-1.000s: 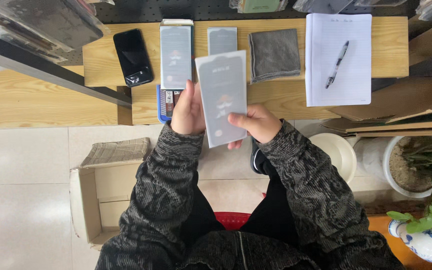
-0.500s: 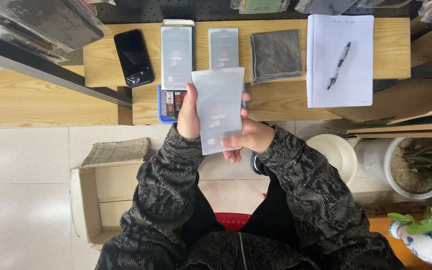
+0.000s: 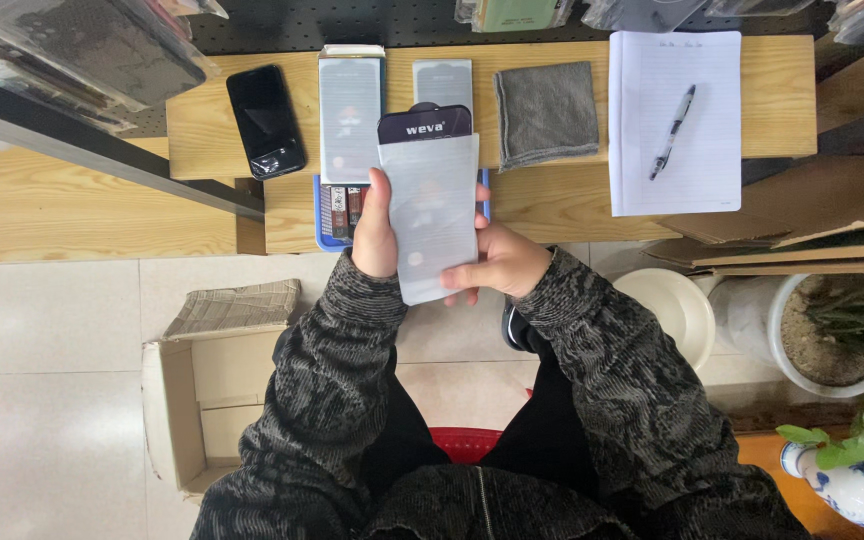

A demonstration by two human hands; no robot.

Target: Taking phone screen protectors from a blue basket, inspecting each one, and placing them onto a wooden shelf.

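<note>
My left hand point(image 3: 376, 232) and my right hand point(image 3: 497, 262) both hold a flat grey-white sleeve point(image 3: 430, 215) upright in front of me. A dark card with a curved top edge point(image 3: 424, 122) sticks out of the sleeve's top. My left hand grips the sleeve's left edge, with the thumb along it. My right hand grips the lower right part, fingers in front. Behind the sleeve a blue-edged packet point(image 3: 333, 212) lies on the wooden desk point(image 3: 552, 205), partly hidden.
On the desk lie a black phone point(image 3: 265, 120), a tall grey box point(image 3: 351, 115), a smaller grey packet point(image 3: 442, 84), a grey cloth point(image 3: 546, 113) and a notepad point(image 3: 674, 120) with a pen point(image 3: 672, 132). An open cardboard box point(image 3: 192, 395) stands on the floor at left, plant pots at right.
The sleeve was turned from its printed side to a plain side, and a dark card has slid out of its top. My hands have shifted slightly along its edges.
</note>
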